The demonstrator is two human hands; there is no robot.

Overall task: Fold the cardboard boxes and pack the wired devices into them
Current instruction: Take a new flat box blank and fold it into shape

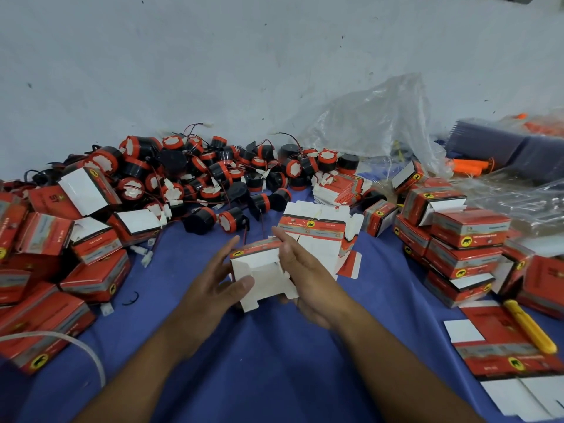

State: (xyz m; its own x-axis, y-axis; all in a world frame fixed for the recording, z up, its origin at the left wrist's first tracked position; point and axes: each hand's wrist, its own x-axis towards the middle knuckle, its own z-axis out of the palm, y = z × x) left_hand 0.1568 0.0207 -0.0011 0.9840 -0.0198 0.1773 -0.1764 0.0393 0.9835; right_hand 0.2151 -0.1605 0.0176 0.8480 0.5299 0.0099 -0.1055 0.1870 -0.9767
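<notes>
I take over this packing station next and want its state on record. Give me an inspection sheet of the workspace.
Surface: blue cloth, crowded along the back and both sides.
Job's things: half-folded red-and-white cardboard box between the hands; heap of black-and-red round wired devices behind it; flat box blanks beside it; folded boxes piled left and right.
Clutter: yellow utility knife at the right; crumpled clear plastic bag at the back.
Grippers: left hand pinches the box's wall; right hand presses straight fingers on its other side.
Cables: thin red-and-black leads with white plugs, tangled through the heap; whitish band lower left.
Surroundings: grey wall, speckled.
</notes>
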